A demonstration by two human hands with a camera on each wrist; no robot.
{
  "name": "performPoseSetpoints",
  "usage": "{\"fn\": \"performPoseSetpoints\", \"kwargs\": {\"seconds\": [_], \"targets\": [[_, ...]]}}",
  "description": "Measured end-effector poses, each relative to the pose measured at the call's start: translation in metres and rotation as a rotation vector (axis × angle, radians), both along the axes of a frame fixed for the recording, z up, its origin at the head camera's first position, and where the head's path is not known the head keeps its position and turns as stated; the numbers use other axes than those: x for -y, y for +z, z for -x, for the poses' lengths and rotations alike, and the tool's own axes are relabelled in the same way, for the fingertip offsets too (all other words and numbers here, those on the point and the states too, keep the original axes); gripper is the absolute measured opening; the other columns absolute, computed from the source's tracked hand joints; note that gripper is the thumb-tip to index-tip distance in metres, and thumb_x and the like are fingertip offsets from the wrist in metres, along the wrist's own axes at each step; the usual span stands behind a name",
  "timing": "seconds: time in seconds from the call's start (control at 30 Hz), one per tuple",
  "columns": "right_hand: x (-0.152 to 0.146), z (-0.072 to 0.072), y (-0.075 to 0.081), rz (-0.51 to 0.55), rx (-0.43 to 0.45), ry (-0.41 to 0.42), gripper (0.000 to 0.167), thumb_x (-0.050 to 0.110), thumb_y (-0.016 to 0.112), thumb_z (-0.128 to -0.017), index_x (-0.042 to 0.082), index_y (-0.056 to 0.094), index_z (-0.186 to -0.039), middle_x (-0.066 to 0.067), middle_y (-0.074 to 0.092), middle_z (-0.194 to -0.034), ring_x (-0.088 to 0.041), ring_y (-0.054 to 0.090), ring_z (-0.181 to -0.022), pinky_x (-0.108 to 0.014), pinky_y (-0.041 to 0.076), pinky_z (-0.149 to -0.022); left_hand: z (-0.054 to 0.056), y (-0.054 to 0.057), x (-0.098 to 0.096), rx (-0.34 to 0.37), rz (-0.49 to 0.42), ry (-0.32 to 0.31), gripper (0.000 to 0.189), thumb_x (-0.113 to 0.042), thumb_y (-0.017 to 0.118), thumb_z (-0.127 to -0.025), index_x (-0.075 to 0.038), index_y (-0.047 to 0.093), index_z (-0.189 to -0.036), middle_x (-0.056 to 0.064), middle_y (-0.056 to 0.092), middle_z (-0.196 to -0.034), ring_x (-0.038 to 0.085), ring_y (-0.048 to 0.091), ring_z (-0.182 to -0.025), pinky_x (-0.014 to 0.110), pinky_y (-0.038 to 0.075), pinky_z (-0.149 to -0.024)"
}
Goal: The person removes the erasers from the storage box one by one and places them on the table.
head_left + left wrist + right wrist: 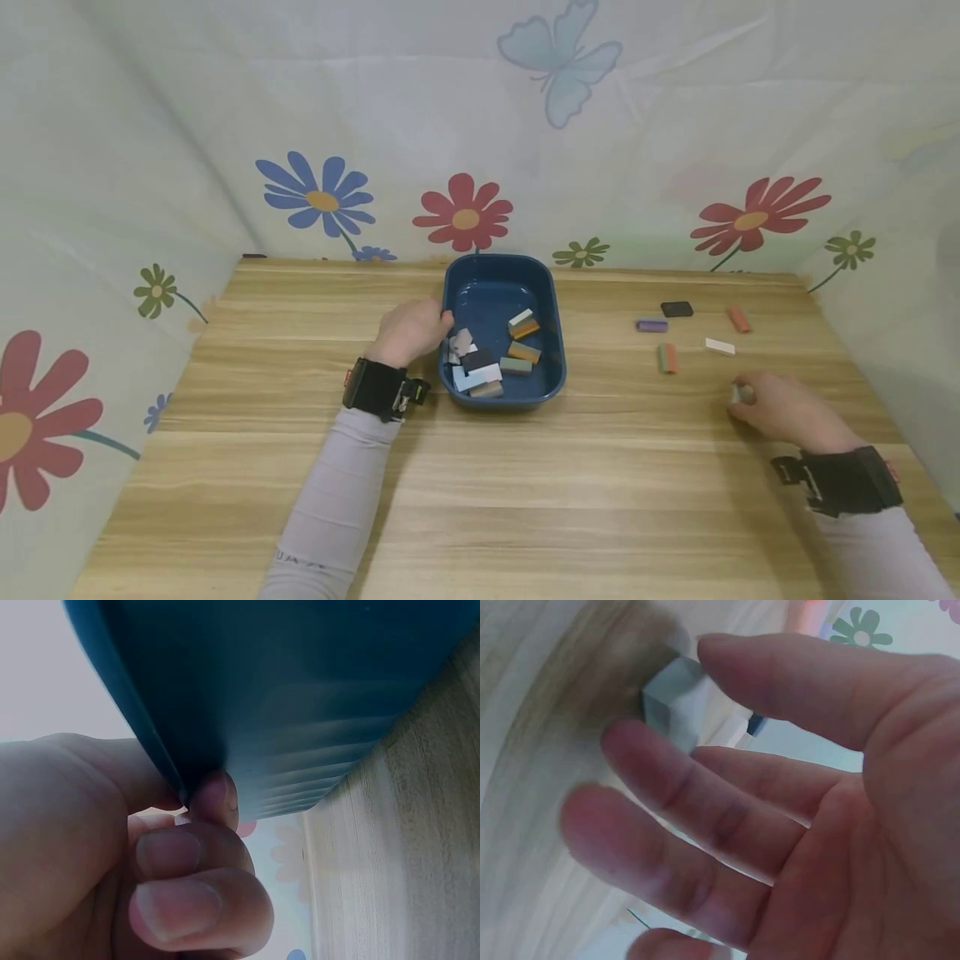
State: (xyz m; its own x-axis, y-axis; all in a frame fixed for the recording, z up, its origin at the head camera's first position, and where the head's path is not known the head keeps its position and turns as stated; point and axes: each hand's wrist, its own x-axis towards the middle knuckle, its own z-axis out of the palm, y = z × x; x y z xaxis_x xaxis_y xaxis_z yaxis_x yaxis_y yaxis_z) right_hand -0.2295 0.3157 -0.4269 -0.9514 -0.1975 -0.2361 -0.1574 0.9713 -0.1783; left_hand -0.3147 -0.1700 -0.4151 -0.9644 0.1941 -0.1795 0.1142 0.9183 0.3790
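Note:
A dark blue plastic basin (558,333) stands at the table's middle, with several small erasers in its near half, among them white, black, green and orange ones. My left hand (411,332) pinches the basin's left rim. In the left wrist view, the thumb and index finger of the left hand (187,847) grip that rim (142,720). On the table's right side my right hand (787,410) holds a pale grey-green eraser (741,395) between thumb and index finger. The right wrist view shows this slant-ended eraser (673,705) at the table surface; the other fingers stay loosely bent.
Behind my right hand lie a black eraser (677,309), a purple-and-blue one (652,325), an orange-and-green one (667,358), a white one (720,346) and an orange one (738,318). A flower-print curtain (637,167) hangs along the table's (525,500) back and sides.

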Motion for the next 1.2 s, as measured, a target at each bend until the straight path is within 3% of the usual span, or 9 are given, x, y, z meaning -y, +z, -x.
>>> {"fn": "performPoseSetpoints", "kwargs": {"seconds": [0.13, 0.23, 0.33, 0.37, 0.47, 0.57, 0.7, 0.97, 1.2], "targets": [[0.013, 0.0, 0.01, 0.02, 0.0, -0.022, 0.059, 0.027, 0.066, -0.09, -0.015, 0.048, -0.128, -0.023, 0.065, -0.088, -0.041, 0.063, -0.079, -0.054, 0.049, -0.065, -0.001, 0.0, 0.003, 0.006, -0.011, 0.004, 0.039, -0.032, 0.043, -0.101, -0.009, 0.059, -0.075, 0.004, 0.051, -0.067, 0.022, 0.053, -0.062, 0.035, 0.039, -0.054], [0.032, 0.003, 0.021, 0.044, -0.031, -0.012, 0.059, 0.029, 0.065, -0.091, -0.011, 0.047, -0.131, -0.006, 0.061, -0.076, -0.023, 0.057, -0.062, -0.04, 0.044, -0.052, -0.001, 0.0, 0.006, 0.009, -0.007, 0.004, 0.039, -0.032, 0.041, -0.102, -0.009, 0.059, -0.076, 0.005, 0.051, -0.068, 0.022, 0.053, -0.063, 0.036, 0.039, -0.054], [0.059, 0.006, 0.033, 0.049, -0.099, 0.045, 0.054, 0.027, 0.066, -0.092, -0.008, 0.052, -0.129, -0.001, 0.056, -0.072, -0.015, 0.046, -0.054, -0.033, 0.035, -0.047, -0.001, 0.0, 0.008, 0.008, -0.007, 0.005, 0.039, -0.033, 0.041, -0.102, -0.01, 0.059, -0.076, 0.005, 0.052, -0.069, 0.022, 0.053, -0.063, 0.036, 0.039, -0.055], [0.068, 0.008, 0.037, 0.039, -0.139, 0.081, 0.05, 0.026, 0.066, -0.091, -0.008, 0.054, -0.127, 0.0, 0.056, -0.071, -0.013, 0.045, -0.052, -0.035, 0.038, -0.052, -0.001, 0.0, 0.008, 0.009, -0.008, 0.007, 0.039, -0.033, 0.041, -0.101, -0.01, 0.059, -0.076, 0.005, 0.052, -0.069, 0.022, 0.053, -0.063, 0.036, 0.039, -0.055], [0.096, 0.012, 0.05, 0.025, -0.23, 0.171, 0.044, 0.024, 0.069, -0.09, -0.004, 0.06, -0.123, 0.0, 0.057, -0.072, -0.012, 0.044, -0.05, -0.035, 0.037, -0.05, -0.001, 0.0, 0.009, 0.017, -0.012, 0.015, 0.04, -0.034, 0.041, -0.101, -0.01, 0.059, -0.074, 0.005, 0.052, -0.068, 0.022, 0.053, -0.063, 0.036, 0.04, -0.055], [0.121, 0.016, 0.059, 0.014, -0.281, 0.257, 0.042, 0.023, 0.071, -0.088, 0.0, 0.063, -0.122, -0.002, 0.061, -0.076, -0.012, 0.049, -0.053, -0.032, 0.037, -0.049, -0.001, -0.001, 0.008, 0.024, -0.008, 0.021, 0.041, -0.034, 0.041, -0.101, -0.01, 0.059, -0.073, 0.005, 0.053, -0.068, 0.022, 0.054, -0.064, 0.037, 0.041, -0.055], [0.149, 0.019, 0.069, 0.001, -0.282, 0.311, 0.045, 0.026, 0.074, -0.087, 0.003, 0.062, -0.123, -0.007, 0.065, -0.087, -0.018, 0.059, -0.065, -0.029, 0.037, -0.044, -0.001, -0.002, 0.005, 0.015, -0.007, 0.016, 0.041, -0.035, 0.041, -0.101, -0.011, 0.06, -0.073, 0.005, 0.054, -0.069, 0.022, 0.055, -0.065, 0.037, 0.041, -0.056], [0.206, 0.036, 0.07, -0.028, -0.315, 0.427, 0.041, 0.029, 0.077, -0.085, 0.005, 0.067, -0.117, -0.008, 0.069, -0.097, -0.021, 0.065, -0.074, -0.033, 0.049, -0.052, 0.001, -0.002, 0.002, 0.0, -0.004, 0.011, 0.04, -0.034, 0.042, -0.101, -0.011, 0.06, -0.074, 0.005, 0.054, -0.069, 0.022, 0.055, -0.065, 0.036, 0.041, -0.055], [0.256, 0.058, 0.062, 0.0, -0.215, 0.519, 0.024, 0.028, 0.073, -0.088, 0.009, 0.068, -0.101, 0.002, 0.059, -0.073, -0.013, 0.053, -0.058, -0.028, 0.041, -0.047, 0.002, -0.003, 0.0, -0.011, 0.005, 0.0, 0.04, -0.034, 0.043, -0.101, -0.011, 0.061, -0.074, 0.005, 0.056, -0.071, 0.022, 0.056, -0.067, 0.037, 0.043, -0.058]]}}
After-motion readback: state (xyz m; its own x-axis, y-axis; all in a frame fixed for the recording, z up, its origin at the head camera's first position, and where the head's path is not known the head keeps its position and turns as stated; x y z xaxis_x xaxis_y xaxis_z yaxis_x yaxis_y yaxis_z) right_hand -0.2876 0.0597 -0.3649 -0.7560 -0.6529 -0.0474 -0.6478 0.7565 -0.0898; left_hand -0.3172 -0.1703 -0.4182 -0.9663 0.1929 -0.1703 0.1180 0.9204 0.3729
